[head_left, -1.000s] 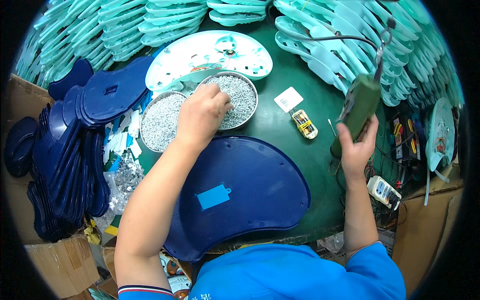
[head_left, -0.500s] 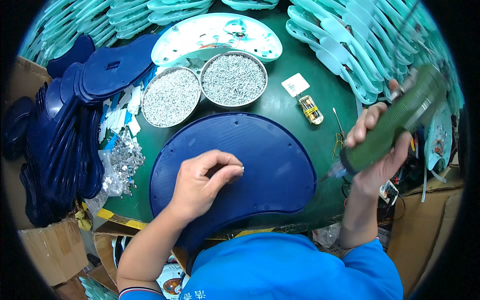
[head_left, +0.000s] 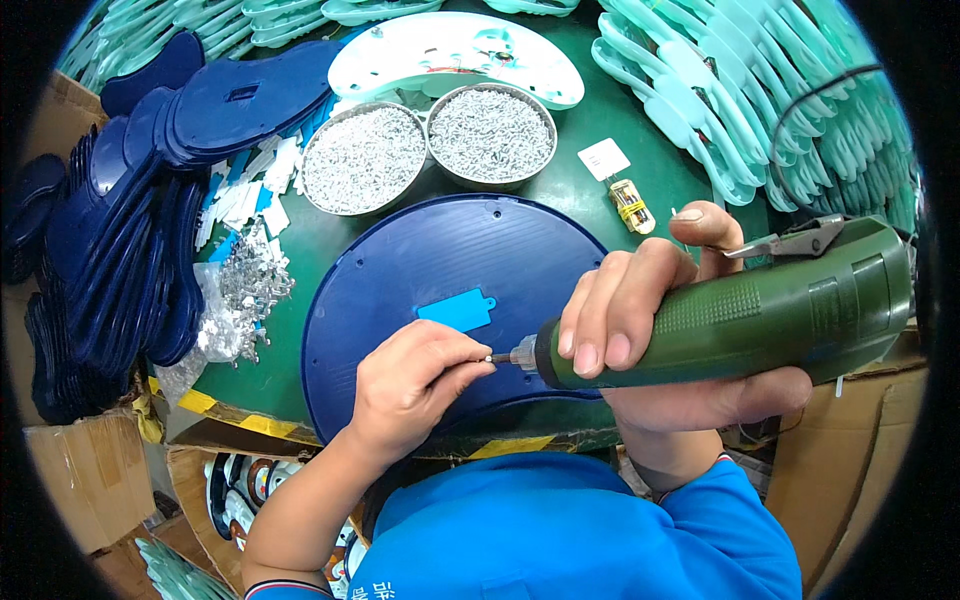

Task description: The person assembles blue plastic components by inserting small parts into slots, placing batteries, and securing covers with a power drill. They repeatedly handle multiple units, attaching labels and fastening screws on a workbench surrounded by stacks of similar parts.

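My left hand (head_left: pixel 420 382) is closed, thumb and forefinger pinching a small screw (head_left: pixel 489 358) at the tip of a driver bit. My right hand (head_left: pixel 640 320) is wrapped round a green electric screwdriver (head_left: pixel 740 315), held level with its bit pointing left toward the pinched screw. One finger lies near the metal lever on the tool's upper side. Below both hands lies a dark blue curved panel (head_left: pixel 400 262), flat on the table. A small light-blue cover plate (head_left: pixel 458 310) with a tab rests on that panel, just beyond my left fingers.
Two round tins of screws (head_left: pixel 363 160) (head_left: pixel 492 135) stand behind the panel, before a pale turquoise shell (head_left: pixel 455 60). Dark blue panels (head_left: pixel 130 240) pile up at left, beside small metal parts (head_left: pixel 250 290). Turquoise shells (head_left: pixel 690 100) stack at right, near a yellow-banded component (head_left: pixel 630 207).
My right hand has swung the screwdriver left and levelled it, bringing its bit to the screw in my left fingers. The light-blue cover plate has come into sight. The view has shifted slightly.
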The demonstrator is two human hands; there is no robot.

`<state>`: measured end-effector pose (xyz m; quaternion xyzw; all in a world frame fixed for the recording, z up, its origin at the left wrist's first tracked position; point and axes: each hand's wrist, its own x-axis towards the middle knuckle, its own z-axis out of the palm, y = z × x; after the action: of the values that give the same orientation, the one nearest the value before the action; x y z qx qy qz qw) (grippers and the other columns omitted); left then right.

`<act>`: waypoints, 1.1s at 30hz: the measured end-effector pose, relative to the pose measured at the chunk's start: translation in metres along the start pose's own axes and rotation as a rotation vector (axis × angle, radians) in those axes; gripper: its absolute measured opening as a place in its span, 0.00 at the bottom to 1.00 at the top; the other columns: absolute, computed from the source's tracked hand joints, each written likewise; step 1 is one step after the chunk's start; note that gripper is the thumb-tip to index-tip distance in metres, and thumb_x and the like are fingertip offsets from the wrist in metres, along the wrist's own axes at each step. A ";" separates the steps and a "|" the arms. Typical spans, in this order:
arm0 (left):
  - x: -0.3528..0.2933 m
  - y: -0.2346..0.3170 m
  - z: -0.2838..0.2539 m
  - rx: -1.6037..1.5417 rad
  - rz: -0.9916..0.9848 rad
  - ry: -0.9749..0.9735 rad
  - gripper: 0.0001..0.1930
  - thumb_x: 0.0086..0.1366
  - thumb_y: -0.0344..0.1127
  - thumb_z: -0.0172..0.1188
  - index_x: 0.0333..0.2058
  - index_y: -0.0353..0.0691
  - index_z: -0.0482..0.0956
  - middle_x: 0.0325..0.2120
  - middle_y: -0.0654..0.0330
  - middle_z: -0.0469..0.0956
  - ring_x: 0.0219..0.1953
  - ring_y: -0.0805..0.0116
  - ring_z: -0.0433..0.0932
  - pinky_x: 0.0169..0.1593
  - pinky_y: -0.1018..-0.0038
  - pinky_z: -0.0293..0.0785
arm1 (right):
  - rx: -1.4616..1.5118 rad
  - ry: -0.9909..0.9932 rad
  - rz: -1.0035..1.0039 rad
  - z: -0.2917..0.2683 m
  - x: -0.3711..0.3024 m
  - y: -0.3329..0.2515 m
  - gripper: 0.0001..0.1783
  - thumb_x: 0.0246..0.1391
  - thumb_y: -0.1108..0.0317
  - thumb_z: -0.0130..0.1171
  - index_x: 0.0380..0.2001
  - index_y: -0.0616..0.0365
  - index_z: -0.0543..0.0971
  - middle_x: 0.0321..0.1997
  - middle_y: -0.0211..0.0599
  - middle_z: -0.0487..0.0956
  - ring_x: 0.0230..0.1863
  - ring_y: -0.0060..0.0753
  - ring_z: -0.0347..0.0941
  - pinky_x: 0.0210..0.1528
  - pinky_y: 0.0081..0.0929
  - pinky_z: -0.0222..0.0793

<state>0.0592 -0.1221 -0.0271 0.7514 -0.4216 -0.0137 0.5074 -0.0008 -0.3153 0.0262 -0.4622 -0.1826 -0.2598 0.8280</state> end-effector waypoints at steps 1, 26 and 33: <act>0.000 0.000 -0.001 0.041 0.035 -0.002 0.08 0.51 0.25 0.71 0.32 0.37 0.82 0.28 0.58 0.80 0.29 0.63 0.79 0.34 0.73 0.77 | -0.013 0.003 0.007 0.002 -0.001 -0.001 0.58 0.48 0.23 0.54 0.63 0.65 0.57 0.25 0.39 0.74 0.26 0.35 0.75 0.32 0.33 0.76; -0.008 -0.007 0.016 0.143 0.221 -0.212 0.10 0.49 0.29 0.70 0.31 0.38 0.79 0.26 0.60 0.74 0.26 0.64 0.74 0.30 0.70 0.72 | -0.388 -0.017 0.539 0.007 -0.016 -0.036 0.56 0.37 0.24 0.64 0.52 0.64 0.63 0.26 0.40 0.75 0.28 0.35 0.77 0.33 0.32 0.76; -0.010 -0.007 0.014 0.166 0.248 -0.196 0.11 0.51 0.29 0.67 0.35 0.36 0.79 0.27 0.58 0.73 0.28 0.62 0.74 0.32 0.69 0.73 | -0.038 -0.316 0.296 -0.023 -0.025 0.018 0.53 0.36 0.27 0.67 0.50 0.63 0.67 0.26 0.40 0.76 0.29 0.36 0.77 0.34 0.31 0.76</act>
<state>0.0505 -0.1250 -0.0433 0.7278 -0.5584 0.0105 0.3980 -0.0084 -0.3204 -0.0110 -0.5347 -0.2353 -0.0631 0.8092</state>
